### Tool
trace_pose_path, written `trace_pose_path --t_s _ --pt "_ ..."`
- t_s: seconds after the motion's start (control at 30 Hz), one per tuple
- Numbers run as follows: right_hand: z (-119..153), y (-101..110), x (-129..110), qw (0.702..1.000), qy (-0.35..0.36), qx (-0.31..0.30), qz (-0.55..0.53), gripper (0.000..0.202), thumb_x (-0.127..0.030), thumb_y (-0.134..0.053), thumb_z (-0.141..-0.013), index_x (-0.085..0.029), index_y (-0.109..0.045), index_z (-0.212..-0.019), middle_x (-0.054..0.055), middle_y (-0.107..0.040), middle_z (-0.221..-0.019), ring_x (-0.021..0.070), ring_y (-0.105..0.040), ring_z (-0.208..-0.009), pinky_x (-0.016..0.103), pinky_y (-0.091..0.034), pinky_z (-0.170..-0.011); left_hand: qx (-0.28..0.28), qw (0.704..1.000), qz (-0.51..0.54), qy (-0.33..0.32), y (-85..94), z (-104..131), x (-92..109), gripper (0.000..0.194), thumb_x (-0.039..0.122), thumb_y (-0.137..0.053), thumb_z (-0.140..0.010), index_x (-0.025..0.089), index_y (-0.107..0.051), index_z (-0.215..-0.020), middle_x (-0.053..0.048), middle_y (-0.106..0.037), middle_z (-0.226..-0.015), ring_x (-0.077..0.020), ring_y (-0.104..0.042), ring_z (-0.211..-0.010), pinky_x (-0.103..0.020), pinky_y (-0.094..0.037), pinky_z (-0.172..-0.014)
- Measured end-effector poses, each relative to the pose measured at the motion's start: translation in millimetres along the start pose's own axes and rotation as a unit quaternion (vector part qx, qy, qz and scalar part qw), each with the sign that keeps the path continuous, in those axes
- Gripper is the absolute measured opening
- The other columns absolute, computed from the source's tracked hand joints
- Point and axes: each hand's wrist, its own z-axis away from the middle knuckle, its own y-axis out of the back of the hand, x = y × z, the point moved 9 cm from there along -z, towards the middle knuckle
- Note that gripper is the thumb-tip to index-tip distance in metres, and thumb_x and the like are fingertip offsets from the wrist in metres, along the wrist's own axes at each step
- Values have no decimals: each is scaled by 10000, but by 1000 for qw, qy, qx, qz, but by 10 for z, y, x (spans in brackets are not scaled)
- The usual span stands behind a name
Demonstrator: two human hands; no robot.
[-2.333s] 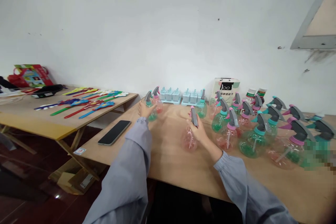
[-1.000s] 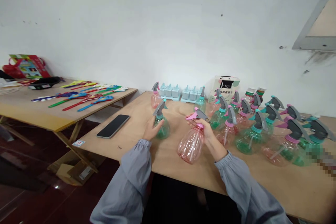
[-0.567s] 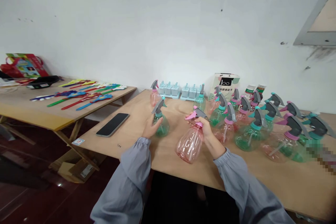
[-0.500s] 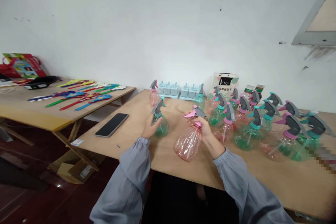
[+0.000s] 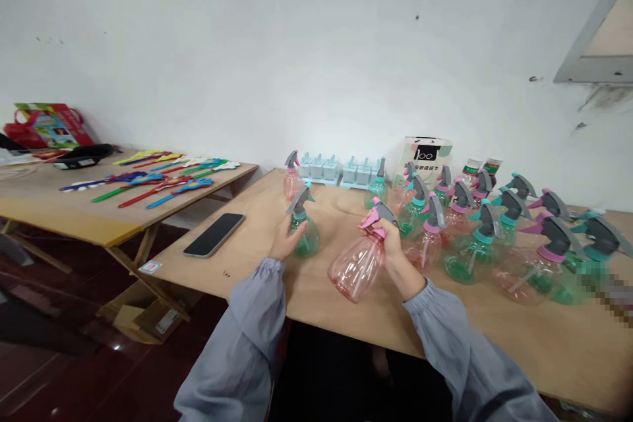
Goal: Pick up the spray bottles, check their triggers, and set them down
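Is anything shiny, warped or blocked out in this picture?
In the head view, bright streaks glare off the pink spray bottle in the right hand; in the head view, a glint shows on the dark red floor; also in the head view, the sprayer nearest the right edge looks stretched, probably lens distortion, and a pixelated patch hides detail below it.

The head camera looks down across the table.
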Motion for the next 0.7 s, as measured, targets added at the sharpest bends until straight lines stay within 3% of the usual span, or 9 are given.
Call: trace_pose_path --t_s 0.23,0.43,0.6,0.7 --pt "-6 7 75 999 -47 1 29 198 -240 -621 -511 -226 -654 -705 17 -734 -701 187 -662 -653 263 -501 -550 4 1000 -1 -10 -10 -11 -12 414 497 -600 -882 177 -668 -1136 -89 -732 -1093 -260 -682 -1059 -413 -513 -993" --pt "8 15 -34 1000 5 14 8 165 -246 -635 -481 -223 -641 -644 -24 -679 -625 132 -567 -564 226 -464 -518 2 1000 -11 -18 -7 -10 19 415 496 -594 -887 174 -660 -1141 -91 -730 -1111 -258 -675 -1079 -404 -517 -997" --pt "28 -42 5 997 -28 5 75 260 -279 -647 -486 -230 -655 -740 13 -736 -757 186 -666 -716 249 -486 -577 2 1000 -8 -9 -4 -8 9 416 513 -592 -883 179 -664 -1122 -86 -730 -1095 -260 -675 -1085 -399 -518 -991" --pt "51 -52 -42 995 4 4 103 219 -317 -626 -511 -228 -644 -710 27 -732 -758 191 -666 -715 251 -486 -559 1 1000 -6 -7 -7 -9 5 418 512 -592 -882 183 -666 -1127 -89 -727 -1106 -265 -674 -1090 -413 -515 -999"
